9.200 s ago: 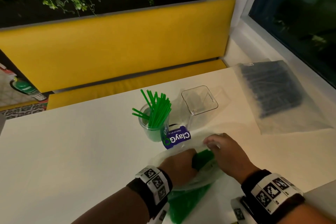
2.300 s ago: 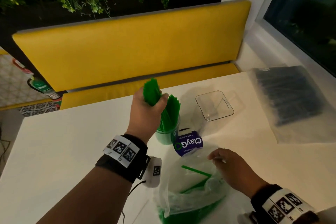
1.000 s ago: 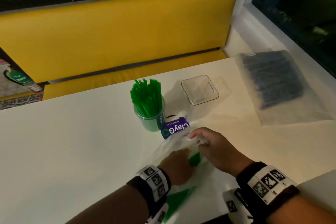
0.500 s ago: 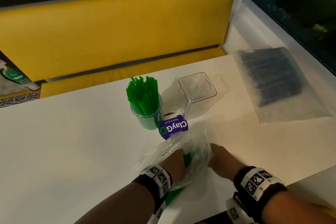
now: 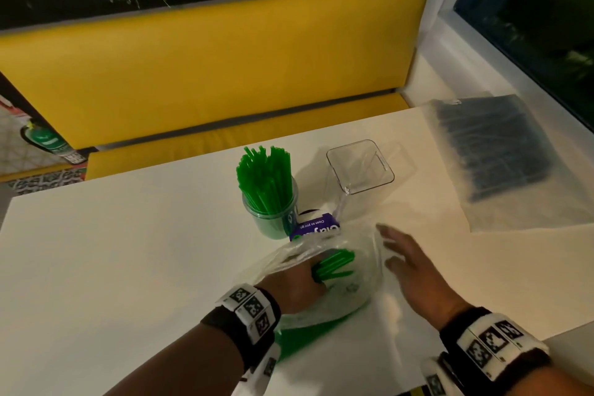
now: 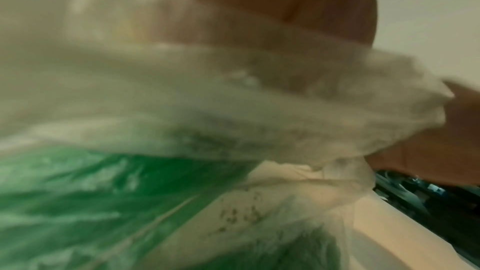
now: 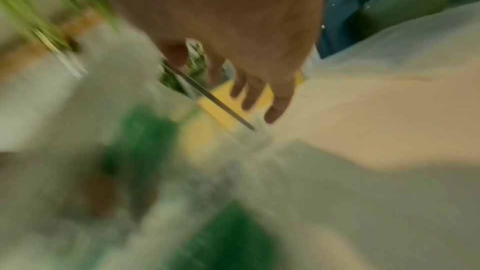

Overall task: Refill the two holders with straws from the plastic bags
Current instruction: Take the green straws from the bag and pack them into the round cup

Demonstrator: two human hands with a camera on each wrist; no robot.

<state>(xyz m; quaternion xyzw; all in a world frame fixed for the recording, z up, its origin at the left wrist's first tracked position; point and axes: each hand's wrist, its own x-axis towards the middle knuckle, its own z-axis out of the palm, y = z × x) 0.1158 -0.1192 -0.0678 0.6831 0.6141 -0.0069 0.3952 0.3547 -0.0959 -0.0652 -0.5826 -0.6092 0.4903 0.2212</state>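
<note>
A clear plastic bag (image 5: 340, 302) of green straws lies on the white table (image 5: 128, 251) near its front edge. My left hand (image 5: 299, 280) is inside the bag's mouth and grips a bundle of green straws (image 5: 334, 267). In the left wrist view only crumpled bag plastic (image 6: 233, 93) and green straws (image 6: 78, 202) show. My right hand (image 5: 405, 260) hovers just right of the bag with its fingers (image 7: 259, 93) spread, holding nothing. The round holder (image 5: 273, 219), packed with upright green straws (image 5: 265, 177), stands behind the bag. Right of it the square clear holder (image 5: 360, 167) stands empty.
A flat plastic bag of black straws (image 5: 495, 151) lies at the table's far right. A purple ClayGo label (image 5: 316, 228) shows between the round holder and the bag. A yellow bench (image 5: 209, 74) runs behind the table, with a window (image 5: 530, 10) at the right.
My right hand has let go of the bag's mouth and moved up and right with fingers spread. My left hand has drawn a bundle of straws towards the bag's opening.
</note>
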